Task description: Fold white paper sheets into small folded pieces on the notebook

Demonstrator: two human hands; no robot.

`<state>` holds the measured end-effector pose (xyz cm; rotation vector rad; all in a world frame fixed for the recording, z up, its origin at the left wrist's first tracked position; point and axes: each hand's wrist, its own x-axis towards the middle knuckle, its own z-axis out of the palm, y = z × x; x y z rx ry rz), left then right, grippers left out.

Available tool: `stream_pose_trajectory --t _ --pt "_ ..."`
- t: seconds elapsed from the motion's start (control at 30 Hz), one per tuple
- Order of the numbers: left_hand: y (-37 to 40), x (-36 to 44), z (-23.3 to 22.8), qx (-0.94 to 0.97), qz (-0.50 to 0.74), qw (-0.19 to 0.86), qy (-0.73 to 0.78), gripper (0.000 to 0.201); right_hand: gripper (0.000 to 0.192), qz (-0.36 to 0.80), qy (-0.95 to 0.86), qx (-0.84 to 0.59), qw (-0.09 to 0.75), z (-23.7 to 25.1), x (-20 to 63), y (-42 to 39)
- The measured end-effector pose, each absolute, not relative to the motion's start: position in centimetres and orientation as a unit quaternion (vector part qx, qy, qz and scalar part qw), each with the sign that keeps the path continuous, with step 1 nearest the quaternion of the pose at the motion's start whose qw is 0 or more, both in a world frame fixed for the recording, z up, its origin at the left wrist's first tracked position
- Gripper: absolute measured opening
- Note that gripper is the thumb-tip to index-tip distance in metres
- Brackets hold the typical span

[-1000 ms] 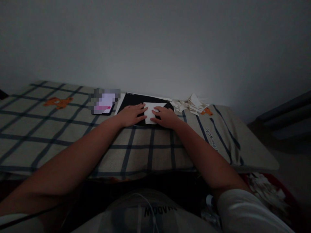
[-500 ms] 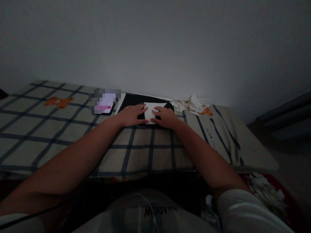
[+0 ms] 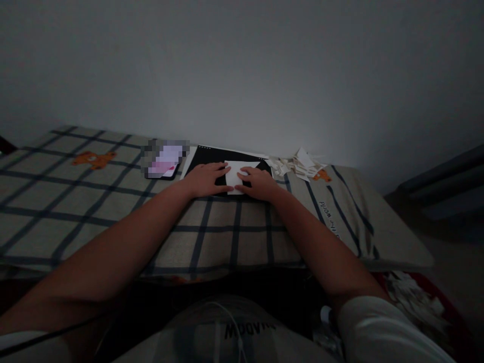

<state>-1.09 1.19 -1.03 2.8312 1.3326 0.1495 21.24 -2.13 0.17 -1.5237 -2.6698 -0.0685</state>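
Observation:
A small piece of white paper (image 3: 235,175) lies on a black sheet or folder (image 3: 212,156) near the table's front middle. My left hand (image 3: 207,179) rests on the black surface with its fingers spread, their tips at the paper's left edge. On the paper's right part lies my right hand (image 3: 259,182), fingers apart and pressing down flat. Part of the paper is hidden under that hand. The paper's upper right corner looks slanted, perhaps folded; the dim light leaves this unclear.
A plaid cloth (image 3: 124,201) covers the table, which stands against a wall. To the left lies a phone-like device (image 3: 166,160), partly blurred out. A heap of folded paper pieces (image 3: 300,164) sits at the right. Below right, a red container (image 3: 419,302) holds more paper beside a plastic bottle (image 3: 327,327).
Hardly anything differs. The view has shifted slightly, and both hands keep their places at the white paper.

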Motion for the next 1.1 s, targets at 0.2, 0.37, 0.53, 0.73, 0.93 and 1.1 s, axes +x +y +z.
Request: stream_pose_trajectory --t 0.2,0.37,0.53,0.73,0.93,1.1 --pt "1.2 -0.9 -0.9 0.901 0.049 0.000 0.430 0.078 0.056 -0.018 -0.869 -0.493 0.040 0.1 21.3 -2.1" --pt "1.5 -0.7 -0.8 0.893 0.056 -0.008 0.446 0.070 0.057 -0.012 -0.869 -0.493 0.037 0.2 21.4 -2.1" --pt "1.8 -0.6 -0.9 0.892 0.066 -0.016 0.447 0.076 0.057 -0.016 -0.872 -0.488 0.040 0.0 21.5 -1.9" --pt "3.0 -0.7 -1.0 0.888 0.095 0.014 0.450 0.064 0.057 -0.018 -0.874 -0.485 0.039 -0.3 21.6 -1.7" --pt "5.1 -0.9 -1.6 0.890 0.153 0.034 0.429 0.044 0.057 -0.018 -0.874 -0.484 0.038 -0.2 21.6 -1.6" --pt "5.4 -0.5 -1.9 0.882 0.196 0.028 0.429 0.039 0.057 -0.015 -0.874 -0.484 0.041 -0.1 21.6 -1.7"
